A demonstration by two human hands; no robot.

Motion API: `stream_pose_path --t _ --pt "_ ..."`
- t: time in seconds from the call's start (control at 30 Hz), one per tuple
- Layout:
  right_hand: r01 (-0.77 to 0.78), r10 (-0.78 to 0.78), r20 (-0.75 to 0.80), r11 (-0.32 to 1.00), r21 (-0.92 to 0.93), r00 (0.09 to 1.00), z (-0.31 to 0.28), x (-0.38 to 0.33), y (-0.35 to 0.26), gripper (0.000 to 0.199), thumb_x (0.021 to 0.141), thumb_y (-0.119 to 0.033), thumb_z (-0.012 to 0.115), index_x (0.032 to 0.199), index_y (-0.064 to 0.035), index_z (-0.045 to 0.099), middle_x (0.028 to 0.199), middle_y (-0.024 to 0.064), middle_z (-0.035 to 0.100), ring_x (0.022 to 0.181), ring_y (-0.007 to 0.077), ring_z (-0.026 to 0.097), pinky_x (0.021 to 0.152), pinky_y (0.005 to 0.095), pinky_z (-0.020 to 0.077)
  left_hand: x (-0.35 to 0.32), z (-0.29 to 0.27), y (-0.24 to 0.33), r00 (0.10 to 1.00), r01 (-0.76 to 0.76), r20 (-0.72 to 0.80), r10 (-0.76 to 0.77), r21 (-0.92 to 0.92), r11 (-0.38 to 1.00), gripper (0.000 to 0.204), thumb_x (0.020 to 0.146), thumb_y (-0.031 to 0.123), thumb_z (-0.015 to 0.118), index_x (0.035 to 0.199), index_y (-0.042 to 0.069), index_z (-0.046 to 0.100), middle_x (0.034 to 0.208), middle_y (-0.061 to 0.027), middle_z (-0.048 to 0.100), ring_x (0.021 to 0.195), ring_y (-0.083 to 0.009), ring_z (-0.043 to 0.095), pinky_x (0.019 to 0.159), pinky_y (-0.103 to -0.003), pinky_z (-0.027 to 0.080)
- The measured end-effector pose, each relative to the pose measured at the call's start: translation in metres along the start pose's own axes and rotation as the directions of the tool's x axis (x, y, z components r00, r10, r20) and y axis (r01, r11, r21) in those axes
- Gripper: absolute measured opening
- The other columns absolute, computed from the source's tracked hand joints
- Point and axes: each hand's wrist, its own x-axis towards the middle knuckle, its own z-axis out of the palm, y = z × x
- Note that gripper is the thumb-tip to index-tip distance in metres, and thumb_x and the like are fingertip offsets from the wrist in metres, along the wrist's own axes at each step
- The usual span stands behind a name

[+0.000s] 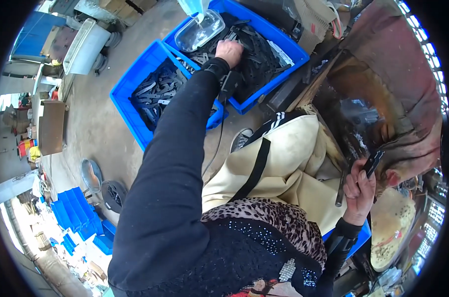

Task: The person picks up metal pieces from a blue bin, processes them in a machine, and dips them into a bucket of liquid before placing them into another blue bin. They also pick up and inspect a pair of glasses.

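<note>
My left hand (229, 52) reaches into the far blue crate (296, 52), its curled fingers down among dark flat strips (261, 57). What those fingers grip, if anything, cannot be made out. On the right, my right hand (359, 192) is closed around a dark, flat, narrow piece (373, 162) that sticks up past the thumb. Beside that hand stands a dark rod (340, 192). A second blue crate (123, 99), left of my left forearm, holds more dark strips, some of them shiny.
A clear plastic tub (200, 30) sits on the far crate's left side. A cream apron (284, 148) covers my lap. Right of it stands a stained, dark reddish sheet (407, 84). A black cable (215, 153) hangs near my left forearm. Blue bins (76, 210) lie far left.
</note>
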Motion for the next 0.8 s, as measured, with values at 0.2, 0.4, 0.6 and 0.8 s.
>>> stream_pose_path --t 0.2,0.4,0.6,0.8 --pt "0.031 -0.031 -0.094 1.000 -0.002 0.995 -0.007 -0.017 0.002 0.037 0.092 -0.015 0.066 0.123 0.0002 0.053 0.076 -0.0011 0.044 0.047 0.0021 0.030 0.041 0.0174 0.0206 0.012 0.000 0.004 0.985 -0.164 -0.042 0.167 0.068 0.984 0.017 0.079 0.018 0.064 0.095 0.020 0.070 0.099 -0.0009 0.064 0.101 -0.0254 0.061 0.084 -0.039 0.047" --pt "0.061 -0.070 -0.167 0.996 -0.061 0.983 -0.015 -0.029 0.003 0.031 0.093 -0.012 0.062 0.120 0.0011 0.053 0.073 -0.0018 0.044 0.046 0.0020 0.029 0.040 0.0179 0.0199 0.012 -0.066 0.004 0.877 -0.053 -0.432 -0.208 -0.519 0.853 0.015 0.078 0.011 0.066 0.092 0.006 0.062 0.086 -0.0090 0.068 0.077 -0.0255 0.068 0.065 -0.040 0.053" --pt "0.087 -0.106 -0.223 0.992 -0.091 0.969 0.002 -0.032 0.004 0.022 0.094 -0.007 0.057 0.114 0.0012 0.054 0.068 -0.0043 0.042 0.045 0.0020 0.030 0.040 0.0188 0.0204 0.009 -0.178 0.068 0.977 0.034 0.082 -0.198 -0.972 -0.234 0.016 0.079 -0.002 0.067 0.093 0.002 0.059 0.077 -0.0120 0.068 0.063 -0.0205 0.070 0.054 -0.030 0.058" --pt "0.158 -0.315 -0.443 0.921 -0.356 0.839 0.010 0.005 -0.023 0.027 0.097 -0.025 0.059 0.116 -0.0062 0.061 0.064 -0.0084 0.039 0.043 -0.0004 0.028 0.037 0.0181 0.0179 -0.025 -0.221 0.239 0.962 0.174 0.055 0.266 -0.877 -0.447 0.033 0.086 -0.002 0.064 0.117 0.004 0.055 0.086 -0.0114 0.068 0.071 -0.0203 0.070 0.063 -0.028 0.059"
